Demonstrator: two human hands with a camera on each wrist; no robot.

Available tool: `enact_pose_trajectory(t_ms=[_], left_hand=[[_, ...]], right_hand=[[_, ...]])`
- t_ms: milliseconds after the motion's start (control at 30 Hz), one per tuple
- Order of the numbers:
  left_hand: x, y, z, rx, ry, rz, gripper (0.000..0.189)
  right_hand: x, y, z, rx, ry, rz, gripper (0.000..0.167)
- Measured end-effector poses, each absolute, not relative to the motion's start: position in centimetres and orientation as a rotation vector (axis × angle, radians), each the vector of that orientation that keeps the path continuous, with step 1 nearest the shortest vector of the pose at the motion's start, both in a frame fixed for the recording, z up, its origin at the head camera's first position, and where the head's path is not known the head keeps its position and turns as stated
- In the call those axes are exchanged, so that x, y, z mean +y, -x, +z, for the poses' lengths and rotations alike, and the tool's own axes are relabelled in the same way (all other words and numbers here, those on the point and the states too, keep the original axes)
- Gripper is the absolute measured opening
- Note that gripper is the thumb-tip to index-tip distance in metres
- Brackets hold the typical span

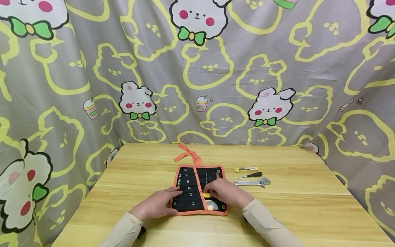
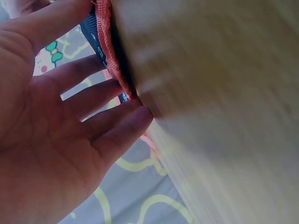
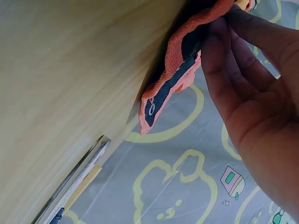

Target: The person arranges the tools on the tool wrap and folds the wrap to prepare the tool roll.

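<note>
If my left hand (image 1: 156, 203), its fingers spread, presses too lightly on the orange-edged black cloth pouch (image 1: 189, 199), near on the pale wooden table (image 1: 296, 209), it may wrinkle while my right hand (image 1: 226, 192) pinches the slim yellow piece (image 1: 206, 195).

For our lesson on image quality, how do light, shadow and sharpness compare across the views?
Head view: bright, printed numbers on the pouch readable; left wrist view: dimmer, left hand shaded, soft shadow on the table, its grain blurred; right wrist view: right hand darkest near the pouch.
</note>
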State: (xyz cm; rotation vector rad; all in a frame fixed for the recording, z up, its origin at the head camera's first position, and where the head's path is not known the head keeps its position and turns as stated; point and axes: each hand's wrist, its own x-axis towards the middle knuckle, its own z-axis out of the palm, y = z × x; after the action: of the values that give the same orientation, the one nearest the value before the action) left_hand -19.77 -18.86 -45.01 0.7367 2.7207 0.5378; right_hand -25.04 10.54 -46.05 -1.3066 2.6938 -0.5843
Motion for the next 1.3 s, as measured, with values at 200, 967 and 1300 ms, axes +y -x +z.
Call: enact_pose_trajectory(t_ms=[200,967,1300], left_hand=[[-18.8,19.6,-44.8,2.718,-0.739,0.542,0.071],[-18.8,19.5,-44.8,2.708,-0.73,0.559,0.072],[-18.9,19.5,-44.9,2.706,-0.734,0.558,0.072]], right_hand=[[10.8,25.0,-45.7,2.69,1.318,-0.589,0.023],[14.9,25.2,-41.1,2.738,1.12,-0.732,0.024],[18.0,25.3,-39.0,2.854,1.082,-0.75,0.03]])
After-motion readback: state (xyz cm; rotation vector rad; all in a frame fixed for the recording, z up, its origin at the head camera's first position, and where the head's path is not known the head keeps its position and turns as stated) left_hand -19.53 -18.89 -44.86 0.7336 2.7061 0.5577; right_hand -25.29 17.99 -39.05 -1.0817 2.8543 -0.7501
